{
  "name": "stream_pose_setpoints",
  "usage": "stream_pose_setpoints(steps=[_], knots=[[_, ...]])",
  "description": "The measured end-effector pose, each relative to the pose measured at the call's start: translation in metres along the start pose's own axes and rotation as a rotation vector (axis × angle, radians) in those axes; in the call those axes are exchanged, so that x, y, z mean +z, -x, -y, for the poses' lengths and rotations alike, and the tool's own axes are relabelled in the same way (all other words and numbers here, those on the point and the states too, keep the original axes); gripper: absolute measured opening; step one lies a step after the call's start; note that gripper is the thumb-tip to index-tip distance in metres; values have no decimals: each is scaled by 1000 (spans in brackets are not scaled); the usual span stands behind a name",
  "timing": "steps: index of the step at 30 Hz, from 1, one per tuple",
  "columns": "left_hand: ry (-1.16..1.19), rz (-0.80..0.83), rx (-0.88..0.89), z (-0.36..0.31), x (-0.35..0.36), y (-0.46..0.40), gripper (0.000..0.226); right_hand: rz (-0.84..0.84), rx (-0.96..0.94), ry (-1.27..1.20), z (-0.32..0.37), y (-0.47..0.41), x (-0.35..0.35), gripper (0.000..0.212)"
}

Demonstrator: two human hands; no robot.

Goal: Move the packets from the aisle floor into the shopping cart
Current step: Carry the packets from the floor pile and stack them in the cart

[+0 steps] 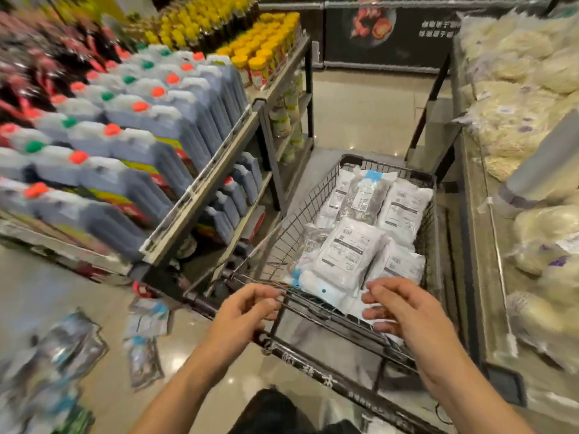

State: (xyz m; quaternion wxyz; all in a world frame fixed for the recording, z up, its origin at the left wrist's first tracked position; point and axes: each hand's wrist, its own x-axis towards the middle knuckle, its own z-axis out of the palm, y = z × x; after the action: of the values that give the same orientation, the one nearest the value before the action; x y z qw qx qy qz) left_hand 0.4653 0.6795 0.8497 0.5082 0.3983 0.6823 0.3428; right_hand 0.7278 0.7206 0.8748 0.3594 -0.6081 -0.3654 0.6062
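Both hands are over the near rim of the shopping cart [344, 311]. The left hand [247, 311] has its fingers loosely curled and holds nothing. The right hand [404, 308] is likewise half-curled and empty, its fingertips [372, 296] just above the nearest white packets [347, 255], apparently not touching them. The cart basket holds a pile of white packets and one dark packet [365, 195] at its far end. More packets on the floor [144, 339] lie to the left, well apart from both hands; motion blur obscures their detail.
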Motion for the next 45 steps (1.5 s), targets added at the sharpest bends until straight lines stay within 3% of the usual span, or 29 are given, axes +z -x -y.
stream_pose_setpoints(steps=[6,12,25,34,45], knots=[[113,-257,-61,34,-38,63,16,305,5,78,14,6,61,9],[245,-468,-145,86,-98,129,19,595,-77,291,18,34,168,10],[544,-957,-387,252,-254,318,18,1036,-67,555,-67,173,450,8],[702,-1145,-571,341,-317,363,20,1122,-46,868,-132,205,557,9],[821,-1162,-691,362,-444,290,18,1022,89,1014,-170,126,705,10]])
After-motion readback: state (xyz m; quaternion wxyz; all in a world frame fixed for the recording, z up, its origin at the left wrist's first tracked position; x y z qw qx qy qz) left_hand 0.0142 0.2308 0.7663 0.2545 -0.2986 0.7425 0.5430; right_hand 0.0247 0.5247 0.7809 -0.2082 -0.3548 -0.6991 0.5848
